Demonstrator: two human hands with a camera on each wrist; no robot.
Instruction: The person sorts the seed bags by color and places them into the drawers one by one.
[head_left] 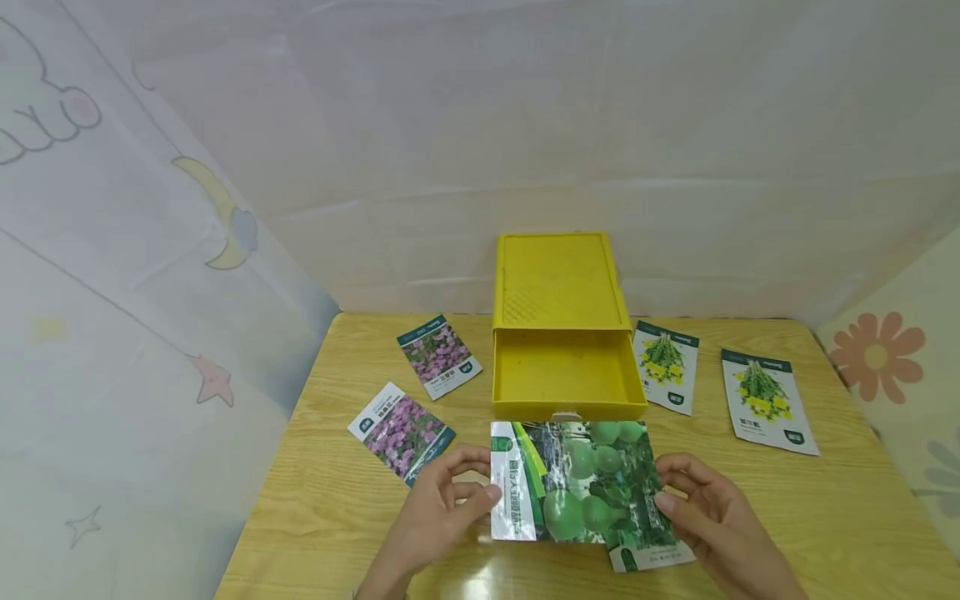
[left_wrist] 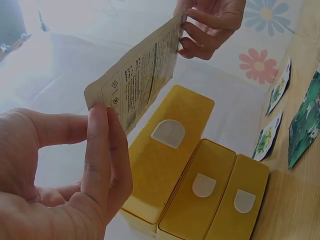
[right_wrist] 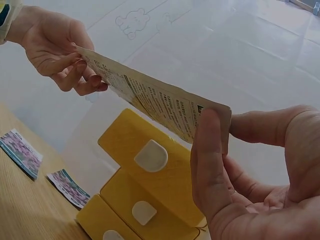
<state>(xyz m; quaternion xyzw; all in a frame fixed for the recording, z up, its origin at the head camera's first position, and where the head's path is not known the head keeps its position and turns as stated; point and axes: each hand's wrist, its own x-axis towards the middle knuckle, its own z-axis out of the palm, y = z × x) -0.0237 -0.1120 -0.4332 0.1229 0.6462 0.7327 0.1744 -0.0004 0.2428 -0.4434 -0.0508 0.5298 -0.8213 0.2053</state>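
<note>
The grip of left hand (head_left: 442, 504) and right hand (head_left: 708, 512) pinches the green-fruit packet (head_left: 581, 487) over the worktop (head_left: 300, 542), not yet set down, with purple-flower packets (head_left: 441, 358) and yellow-flower packets (head_left: 666, 367) already flanking the open drawer (head_left: 600, 411).

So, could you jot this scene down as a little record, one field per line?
Left hand: pinches one end of a green-fruit packet
Right hand: pinches the opposite end
Drawer unit: yellow, top drawer pulled out
Left of unit: two purple-flower packets
Right of unit: two yellow-flower packets
Partly hidden: another packet, on the table
</note>
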